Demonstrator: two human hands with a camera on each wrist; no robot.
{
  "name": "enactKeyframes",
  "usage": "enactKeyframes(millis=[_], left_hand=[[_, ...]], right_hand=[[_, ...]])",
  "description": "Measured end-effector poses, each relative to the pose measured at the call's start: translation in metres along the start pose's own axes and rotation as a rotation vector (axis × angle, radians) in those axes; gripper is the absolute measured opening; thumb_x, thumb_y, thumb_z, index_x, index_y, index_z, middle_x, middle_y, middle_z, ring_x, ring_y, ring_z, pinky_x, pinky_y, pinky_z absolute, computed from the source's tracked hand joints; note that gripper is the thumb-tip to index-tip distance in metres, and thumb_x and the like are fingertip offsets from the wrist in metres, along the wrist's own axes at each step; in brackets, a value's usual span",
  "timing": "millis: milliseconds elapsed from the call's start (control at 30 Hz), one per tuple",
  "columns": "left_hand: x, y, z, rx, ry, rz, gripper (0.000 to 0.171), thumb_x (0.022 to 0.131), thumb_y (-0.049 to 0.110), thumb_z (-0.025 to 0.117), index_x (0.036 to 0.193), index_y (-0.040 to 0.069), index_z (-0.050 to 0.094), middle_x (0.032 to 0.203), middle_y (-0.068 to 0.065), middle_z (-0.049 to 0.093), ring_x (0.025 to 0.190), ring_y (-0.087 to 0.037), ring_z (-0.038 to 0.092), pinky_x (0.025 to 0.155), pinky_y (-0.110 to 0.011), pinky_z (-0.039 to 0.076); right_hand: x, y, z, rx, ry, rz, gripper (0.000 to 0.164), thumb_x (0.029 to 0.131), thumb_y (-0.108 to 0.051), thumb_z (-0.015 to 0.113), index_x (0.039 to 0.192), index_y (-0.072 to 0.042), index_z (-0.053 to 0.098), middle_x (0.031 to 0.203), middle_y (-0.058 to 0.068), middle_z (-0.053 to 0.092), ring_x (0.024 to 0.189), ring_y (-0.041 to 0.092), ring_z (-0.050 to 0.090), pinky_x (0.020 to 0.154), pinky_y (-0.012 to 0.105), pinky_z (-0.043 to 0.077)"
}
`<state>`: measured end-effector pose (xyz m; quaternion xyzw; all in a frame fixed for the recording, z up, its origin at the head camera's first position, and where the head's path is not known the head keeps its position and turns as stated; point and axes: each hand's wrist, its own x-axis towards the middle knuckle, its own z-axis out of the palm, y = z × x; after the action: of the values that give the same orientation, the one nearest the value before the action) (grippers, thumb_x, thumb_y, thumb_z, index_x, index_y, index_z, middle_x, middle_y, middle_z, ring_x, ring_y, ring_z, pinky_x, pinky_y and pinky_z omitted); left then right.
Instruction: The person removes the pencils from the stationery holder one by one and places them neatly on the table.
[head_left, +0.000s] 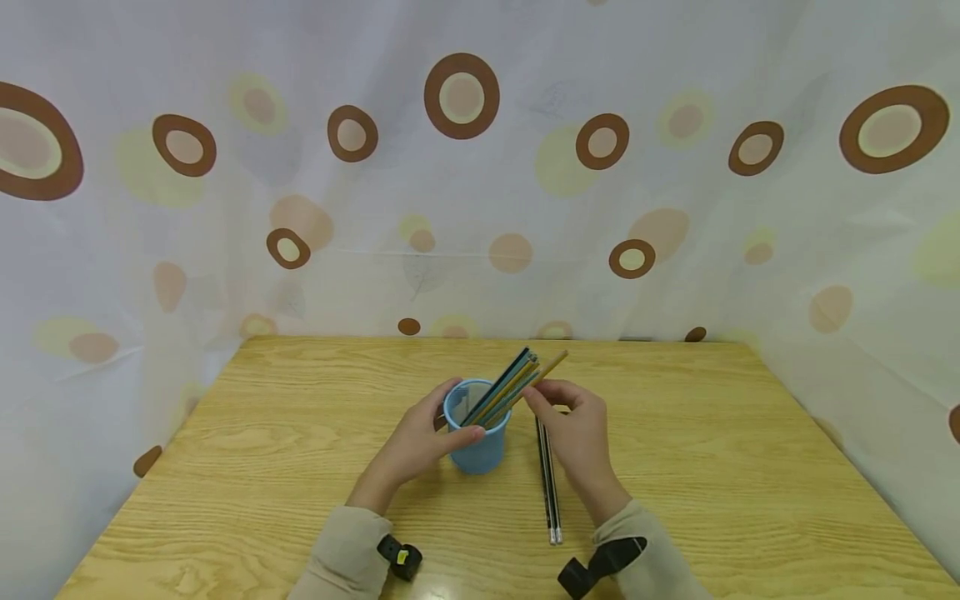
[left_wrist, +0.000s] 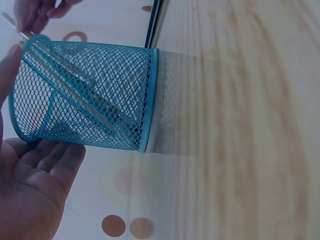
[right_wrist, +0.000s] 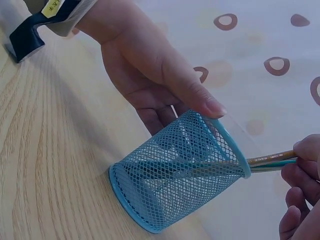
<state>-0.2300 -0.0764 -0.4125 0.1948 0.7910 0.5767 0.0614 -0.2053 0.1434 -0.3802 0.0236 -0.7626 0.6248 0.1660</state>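
Observation:
A light blue mesh pencil cup stands upright on the table. My left hand holds it at the rim, thumb across the near side and fingers around the left. Several pencils lean in the cup toward the right, dark blue, teal and yellow among them. At the cup's right rim, my right hand pinches a tan pencil between thumb and finger. In the right wrist view this brownish pencil has its lower part inside the mesh, with a green pencil beside it.
Two black pencils with silvery ends lie side by side on the wooden table, right of the cup and partly under my right hand. A patterned curtain hangs behind and along both sides of the table.

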Motion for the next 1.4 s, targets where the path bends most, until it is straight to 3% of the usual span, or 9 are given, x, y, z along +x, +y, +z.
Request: enactKeyframes(millis=[167,500,733,1033,1400], left_hand=[[-0.011,0.026,0.000,-0.012,0.014,-0.004,0.077,0.091,0.021,0.075,0.153,0.006,0.032,0.145,-0.020,0.047,0.136,-0.040,0.041,0.111,-0.056,0.033],[-0.008,0.016,0.003,-0.005,0.028,-0.011,0.078,0.091,0.021,0.075,0.154,0.009,0.032,0.146,-0.017,0.046,0.137,-0.038,0.040,0.112,-0.054,0.032],[-0.007,0.013,0.003,0.003,0.031,-0.013,0.078,0.090,0.022,0.075,0.154,0.009,0.032,0.147,-0.017,0.045,0.137,-0.038,0.040,0.112,-0.054,0.032],[0.004,-0.009,0.003,0.024,0.037,-0.022,0.080,0.089,0.024,0.077,0.154,0.013,0.032,0.147,-0.013,0.046,0.136,-0.035,0.042,0.111,-0.052,0.034],[-0.008,0.018,0.002,0.004,0.021,-0.008,0.079,0.090,0.023,0.075,0.154,0.006,0.032,0.147,-0.019,0.044,0.136,-0.039,0.041,0.110,-0.053,0.036]], right_hand=[[0.006,0.013,-0.002,0.029,0.007,-0.025,0.018,0.090,-0.021,0.076,0.095,-0.004,0.076,0.091,0.011,0.068,0.089,0.021,0.059,0.071,0.030,0.049],[0.007,0.005,-0.011,0.061,0.025,-0.008,0.024,0.090,-0.024,0.075,0.100,-0.002,0.075,0.095,0.008,0.069,0.091,0.020,0.059,0.075,0.028,0.051],[0.010,0.002,-0.018,0.082,0.045,-0.046,0.025,0.090,-0.024,0.076,0.097,-0.001,0.075,0.093,0.008,0.070,0.089,0.021,0.061,0.074,0.028,0.051],[0.010,-0.005,-0.026,0.082,0.052,-0.063,0.025,0.090,-0.026,0.076,0.099,-0.002,0.076,0.093,0.007,0.072,0.088,0.019,0.062,0.074,0.027,0.051],[0.008,-0.016,-0.036,0.128,0.098,-0.073,0.023,0.091,-0.017,0.074,0.101,0.004,0.074,0.089,0.004,0.073,0.086,0.017,0.064,0.075,0.025,0.053]])
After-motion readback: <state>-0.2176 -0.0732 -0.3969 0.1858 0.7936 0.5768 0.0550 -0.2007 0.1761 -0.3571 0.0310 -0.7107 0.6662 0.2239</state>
